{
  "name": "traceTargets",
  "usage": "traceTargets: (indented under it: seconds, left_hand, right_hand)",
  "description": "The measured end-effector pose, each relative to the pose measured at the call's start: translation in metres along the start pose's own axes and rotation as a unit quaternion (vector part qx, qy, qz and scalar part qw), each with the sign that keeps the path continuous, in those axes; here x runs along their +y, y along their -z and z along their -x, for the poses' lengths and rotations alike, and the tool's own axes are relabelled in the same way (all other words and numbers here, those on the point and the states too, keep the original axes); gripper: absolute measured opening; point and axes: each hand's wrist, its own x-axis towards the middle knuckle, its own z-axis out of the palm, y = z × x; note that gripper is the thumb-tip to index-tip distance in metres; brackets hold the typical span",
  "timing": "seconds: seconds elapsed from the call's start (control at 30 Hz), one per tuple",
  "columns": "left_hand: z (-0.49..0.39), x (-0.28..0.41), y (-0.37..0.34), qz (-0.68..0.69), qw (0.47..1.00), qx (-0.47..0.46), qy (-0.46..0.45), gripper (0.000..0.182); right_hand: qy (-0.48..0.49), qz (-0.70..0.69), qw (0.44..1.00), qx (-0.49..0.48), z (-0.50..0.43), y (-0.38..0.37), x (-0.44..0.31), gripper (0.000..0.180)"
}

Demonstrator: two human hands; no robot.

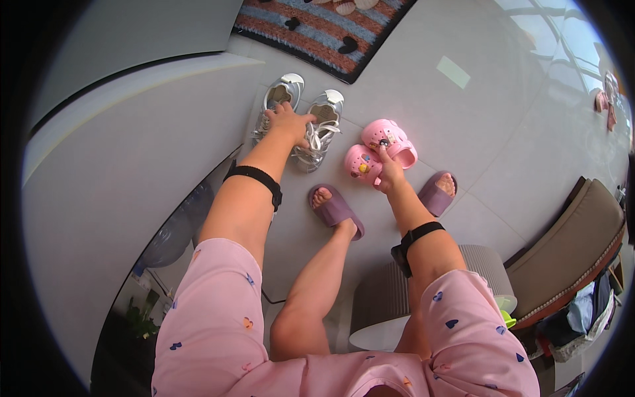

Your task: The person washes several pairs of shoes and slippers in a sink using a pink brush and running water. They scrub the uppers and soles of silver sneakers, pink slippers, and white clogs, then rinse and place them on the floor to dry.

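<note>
My left hand [288,124] is spread over a pair of silver sneakers with white laces, its fingers apart. Its fingertips reach the left sneaker [292,84] and the inner side of the right sneaker [328,119]; whether they press on the shoes is hard to tell. Both sneakers stand side by side on the floor, toes towards me. My right hand [391,171] grips a pair of pink clogs with charms on them, one clog [389,134] beside the other clog [362,164]. From this angle I cannot tell whether the clogs touch the floor.
My feet wear purple slides, one slide [337,208] left and one slide [436,196] right. A striped rug [317,44] lies ahead on the grey tiles. A white panel [124,149] rises at left. A ribbed grey-brown stool [382,293] and an upholstered chair [565,238] stand at right.
</note>
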Motion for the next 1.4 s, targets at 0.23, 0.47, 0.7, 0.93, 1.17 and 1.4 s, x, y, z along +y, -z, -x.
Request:
traceTargets:
  seconds: [0.23,0.47,0.7,0.93,1.17,1.4]
  left_hand:
    - [0.021,-0.001,-0.015,0.122,0.989,0.08,0.006,0.028]
    - [0.125,0.042,0.058,0.39,0.91,0.137,0.021,0.028]
    - [0.21,0.121,0.22,0.61,0.763,0.213,0.021,0.034]
    - [0.236,0.203,0.424,0.906,0.414,0.085,-0.033,0.032]
    - [0.216,0.269,0.609,0.971,0.236,-0.027,0.009,0.029]
    - [0.139,0.362,0.79,0.963,0.267,0.018,0.032,0.032]
  right_hand:
    - [-0.078,0.051,0.995,0.038,0.074,-0.003,-0.059,0.048]
    - [0.059,0.057,0.996,0.031,0.174,0.014,-0.179,0.035]
    - [0.084,0.037,0.995,0.033,0.32,0.018,-0.36,0.037]
    - [0.093,-0.045,0.994,-0.034,0.43,0.023,-0.562,0.044]
    - [0.114,-0.086,0.99,0.015,0.47,0.021,-0.76,0.045]
    - [0.163,-0.058,0.984,0.041,0.438,0.044,-0.945,0.042]
